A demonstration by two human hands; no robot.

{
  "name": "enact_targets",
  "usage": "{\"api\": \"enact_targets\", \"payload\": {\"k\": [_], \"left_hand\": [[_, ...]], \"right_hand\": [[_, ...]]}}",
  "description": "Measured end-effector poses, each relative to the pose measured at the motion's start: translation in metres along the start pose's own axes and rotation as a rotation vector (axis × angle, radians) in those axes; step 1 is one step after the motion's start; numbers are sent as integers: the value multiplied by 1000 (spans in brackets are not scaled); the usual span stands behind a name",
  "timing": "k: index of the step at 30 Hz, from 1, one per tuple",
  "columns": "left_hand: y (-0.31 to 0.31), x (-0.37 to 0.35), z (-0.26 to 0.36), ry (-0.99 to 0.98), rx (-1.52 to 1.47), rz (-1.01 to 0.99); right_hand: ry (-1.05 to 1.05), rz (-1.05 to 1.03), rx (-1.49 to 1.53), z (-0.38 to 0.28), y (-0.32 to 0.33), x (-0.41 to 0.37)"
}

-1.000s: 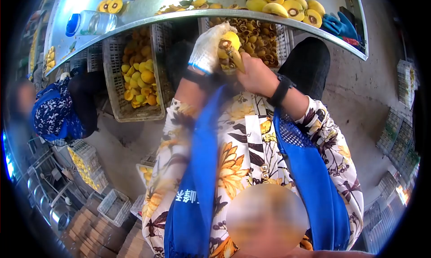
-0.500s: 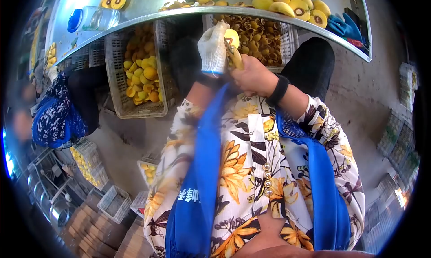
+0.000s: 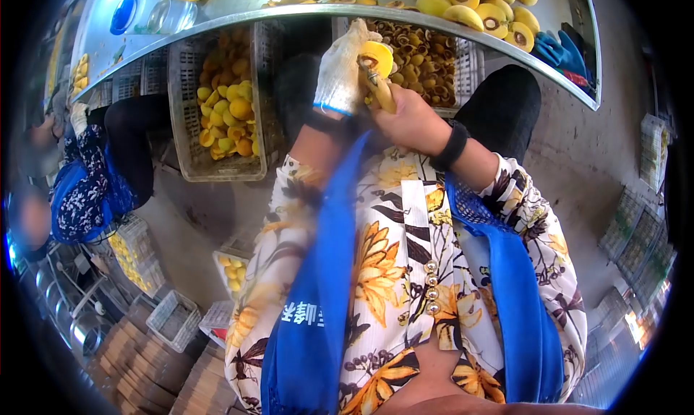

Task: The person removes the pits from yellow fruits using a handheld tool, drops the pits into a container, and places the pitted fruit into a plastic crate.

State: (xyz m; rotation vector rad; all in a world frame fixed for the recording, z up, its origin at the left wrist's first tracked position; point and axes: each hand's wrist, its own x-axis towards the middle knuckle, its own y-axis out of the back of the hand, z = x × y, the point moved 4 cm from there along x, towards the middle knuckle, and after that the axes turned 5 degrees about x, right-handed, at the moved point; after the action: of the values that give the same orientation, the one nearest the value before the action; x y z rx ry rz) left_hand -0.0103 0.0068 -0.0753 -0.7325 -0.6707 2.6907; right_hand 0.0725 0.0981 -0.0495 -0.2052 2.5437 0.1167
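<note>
One fruit gripped in gloved left hand; right hand clenched round one tool.

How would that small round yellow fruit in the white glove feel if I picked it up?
Probably light: the small round yellow fruit sits easily in the white-gloved left hand. Perhaps slippery, since its cut flesh is bare. Likely soft, as the bare right hand pushes a tan-handled tool into it.

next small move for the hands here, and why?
Probably turn the tool in the right hand to scoop the core out: the gloved left hand holds the fruit with the tool tip against it; hollowed fruits lie on the table.
</note>
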Motion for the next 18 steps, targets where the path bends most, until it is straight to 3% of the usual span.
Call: {"api": "enact_targets", "payload": {"k": [2, 6, 8, 10, 14, 18], "left_hand": [[0, 0, -1, 49, -51, 23], [1, -1, -1, -128, 58, 133], [-4, 0, 1, -115, 40, 122], [-8, -4, 5, -70, -3, 66], [-15, -3, 1, 228, -90, -109], [-10, -8, 12, 197, -331, 36]], "right_hand": [[-115, -79, 148, -4, -3, -4], [-272, -275, 470, -2, -4, -11], [-311, -331, 539, 1, -4, -9], [-297, -365, 551, 1, -3, -10], [-183, -371, 485, 1, -5, -11], [-23, -365, 418, -10, -10, -15]]}}
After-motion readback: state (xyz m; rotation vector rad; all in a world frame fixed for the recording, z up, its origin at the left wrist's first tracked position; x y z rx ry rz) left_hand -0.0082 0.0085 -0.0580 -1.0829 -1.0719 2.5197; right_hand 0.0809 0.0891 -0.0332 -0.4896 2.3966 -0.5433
